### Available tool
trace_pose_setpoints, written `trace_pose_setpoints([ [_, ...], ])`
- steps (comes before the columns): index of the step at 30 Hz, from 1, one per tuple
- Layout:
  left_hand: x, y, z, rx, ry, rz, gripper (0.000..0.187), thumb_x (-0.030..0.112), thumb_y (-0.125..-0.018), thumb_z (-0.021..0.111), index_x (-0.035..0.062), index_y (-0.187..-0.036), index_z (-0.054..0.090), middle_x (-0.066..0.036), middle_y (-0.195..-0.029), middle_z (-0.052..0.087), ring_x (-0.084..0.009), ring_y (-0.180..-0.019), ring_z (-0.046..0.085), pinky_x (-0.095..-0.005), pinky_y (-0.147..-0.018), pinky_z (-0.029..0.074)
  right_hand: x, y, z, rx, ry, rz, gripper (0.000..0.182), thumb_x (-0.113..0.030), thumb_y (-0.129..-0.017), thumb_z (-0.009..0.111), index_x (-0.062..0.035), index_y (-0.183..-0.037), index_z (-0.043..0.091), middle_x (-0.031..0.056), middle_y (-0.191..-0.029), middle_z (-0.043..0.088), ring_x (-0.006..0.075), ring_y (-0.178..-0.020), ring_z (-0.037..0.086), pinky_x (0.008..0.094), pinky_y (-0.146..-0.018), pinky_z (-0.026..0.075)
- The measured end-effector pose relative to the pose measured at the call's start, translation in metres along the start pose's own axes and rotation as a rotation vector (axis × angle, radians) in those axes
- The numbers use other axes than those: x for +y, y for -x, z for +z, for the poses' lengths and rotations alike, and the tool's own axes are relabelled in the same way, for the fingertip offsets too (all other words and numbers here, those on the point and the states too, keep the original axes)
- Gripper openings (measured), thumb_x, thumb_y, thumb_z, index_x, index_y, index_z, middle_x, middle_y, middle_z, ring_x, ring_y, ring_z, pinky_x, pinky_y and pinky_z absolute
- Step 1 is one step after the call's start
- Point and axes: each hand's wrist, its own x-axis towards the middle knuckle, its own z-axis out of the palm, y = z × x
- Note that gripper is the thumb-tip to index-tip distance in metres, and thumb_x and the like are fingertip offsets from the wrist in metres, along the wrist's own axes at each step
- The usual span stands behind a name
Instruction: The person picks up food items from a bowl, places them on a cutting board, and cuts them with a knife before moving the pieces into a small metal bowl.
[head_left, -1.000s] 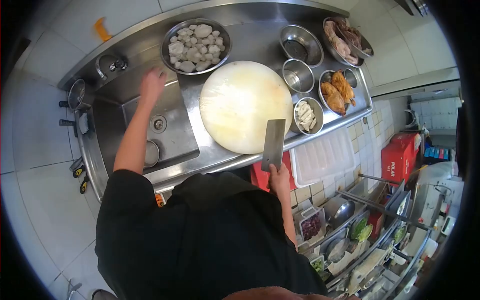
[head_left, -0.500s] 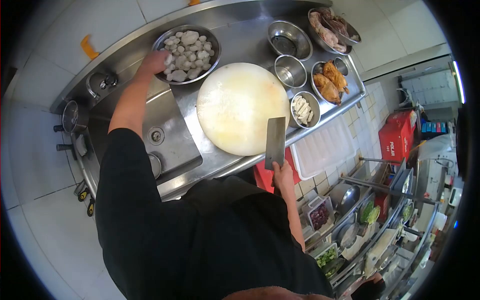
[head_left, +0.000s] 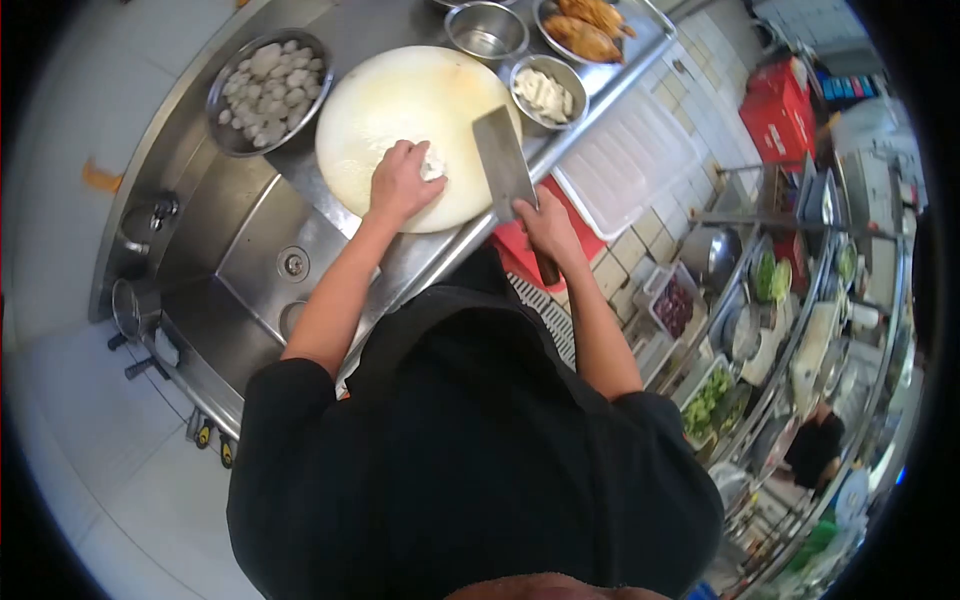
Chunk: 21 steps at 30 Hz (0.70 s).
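On the round white chopping board, my left hand is closed around a pale white lump, like those in the metal bowl; the fingers cover part of it. My right hand grips the handle of a cleaver. The broad blade is over the board's right edge, apart from the lump. A metal bowl full of rounded whitish lumps stands left of the board. At the right, a smaller metal bowl holds white cut pieces.
A steel sink with a tap is at the left. Behind the board stands a metal bowl, near a dish with browned roasted poultry. A translucent plastic lid lies below the counter's edge. Shelves with food containers fill the right.
My left hand has come from the bowl of lumps to the board, bringing one lump with it. The cleaver remains in my right hand, its blade now more tilted. The camera view has shifted.
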Motion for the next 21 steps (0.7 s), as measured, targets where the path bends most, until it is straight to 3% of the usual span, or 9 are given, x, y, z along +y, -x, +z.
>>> trace_pose_setpoints([
  [1,0.009,0.004,0.011,0.024,-0.055,0.061,0.059,0.034,-0.074,0.082,0.0035,-0.123,0.068,-0.015,-0.111,0.063,-0.0329,-0.104,0.063,-0.0445,-0.091,0.052,-0.012,0.006,-0.005,-0.003,-0.053,0.042,0.038,-0.028,-0.098,0.058,0.0089,-0.107,0.059,0.0278,-0.09,0.069,0.0386,-0.077,0.071,0.0477,-0.074,0.055],
  [4,0.023,0.002,0.002,-0.054,-0.106,-0.05,0.057,0.036,-0.075,0.082,0.0045,-0.121,0.069,-0.014,-0.108,0.064,-0.0319,-0.104,0.062,-0.0454,-0.09,0.052,-0.031,0.019,-0.016,-0.12,-0.323,0.166,0.03,-0.023,-0.1,0.059,0.0062,-0.105,0.057,0.0169,-0.076,0.067,0.0245,-0.056,0.067,0.0391,-0.053,0.053],
  [5,0.023,0.002,-0.004,-0.057,-0.103,-0.033,0.055,0.034,-0.077,0.081,0.0028,-0.12,0.069,-0.014,-0.11,0.066,-0.0325,-0.105,0.062,-0.044,-0.093,0.051,-0.02,0.016,-0.009,-0.124,-0.389,0.149,0.025,-0.021,-0.102,0.058,0.0039,-0.104,0.056,0.0085,-0.067,0.061,0.0177,-0.047,0.061,0.0336,-0.043,0.047],
  [8,0.009,0.001,-0.018,-0.064,0.089,0.073,0.047,0.029,-0.08,0.08,0.0029,-0.118,0.071,-0.014,-0.115,0.067,-0.0332,-0.109,0.062,-0.0426,-0.096,0.051,-0.019,0.015,0.003,-0.181,-0.538,0.199,0.027,-0.023,-0.102,0.058,0.004,-0.102,0.056,0.0075,-0.066,0.059,0.0181,-0.047,0.06,0.0341,-0.044,0.047],
  [11,-0.004,-0.005,-0.021,-0.245,0.108,0.034,0.039,0.025,-0.082,0.078,0.0023,-0.113,0.073,-0.015,-0.117,0.068,-0.0333,-0.108,0.064,-0.0402,-0.096,0.052,-0.023,0.012,0.014,-0.214,-0.57,0.202,0.024,-0.023,-0.104,0.057,0.0009,-0.103,0.058,0.0045,-0.065,0.055,0.0142,-0.045,0.055,0.0315,-0.042,0.045],
  [17,0.0,-0.007,-0.023,-0.264,0.108,0.014,0.034,0.023,-0.08,0.079,0.0024,-0.107,0.075,-0.016,-0.11,0.071,-0.0316,-0.089,0.07,-0.0388,-0.086,0.056,-0.023,0.01,0.026,-0.235,-0.618,0.198,0.027,-0.024,-0.104,0.056,0.0027,-0.104,0.057,0.0055,-0.065,0.055,0.0154,-0.045,0.054,0.0333,-0.043,0.045],
  [21,0.007,-0.006,-0.027,-0.263,0.099,-0.008,0.034,0.023,-0.08,0.08,0.0033,-0.108,0.076,-0.016,-0.107,0.072,-0.0311,-0.087,0.071,-0.0391,-0.083,0.057,-0.024,0.009,0.029,-0.232,-0.62,0.213,0.029,-0.025,-0.104,0.055,0.0045,-0.105,0.055,0.0059,-0.066,0.055,0.0162,-0.045,0.054,0.0342,-0.043,0.045],
])
